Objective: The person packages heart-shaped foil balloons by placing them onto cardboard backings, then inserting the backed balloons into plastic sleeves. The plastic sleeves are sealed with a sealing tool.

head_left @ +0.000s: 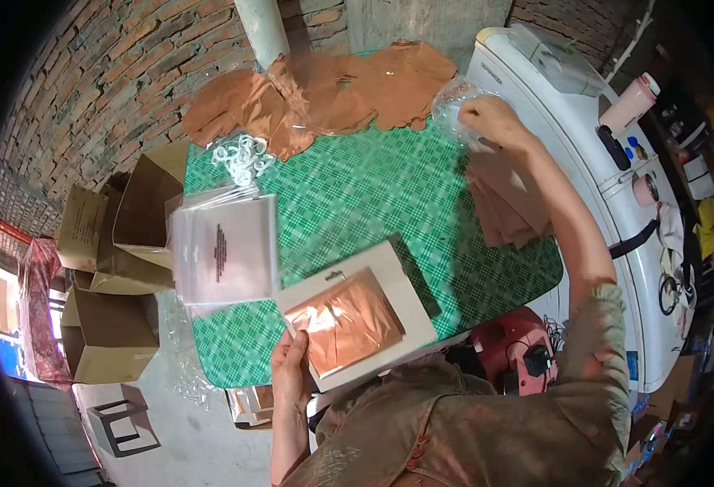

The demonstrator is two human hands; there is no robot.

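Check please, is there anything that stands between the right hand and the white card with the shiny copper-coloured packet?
Nothing visible stands between the right hand and the white card; only flat green checked tablecloth lies there. The brown sheets lie to the right, beside that path.

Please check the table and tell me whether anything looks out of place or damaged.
The stack of clear plastic bags juts past the left edge of the green tabletop, so it looks askew. The brown sheets on the right are fanned unevenly. I see no spill or obvious damage.
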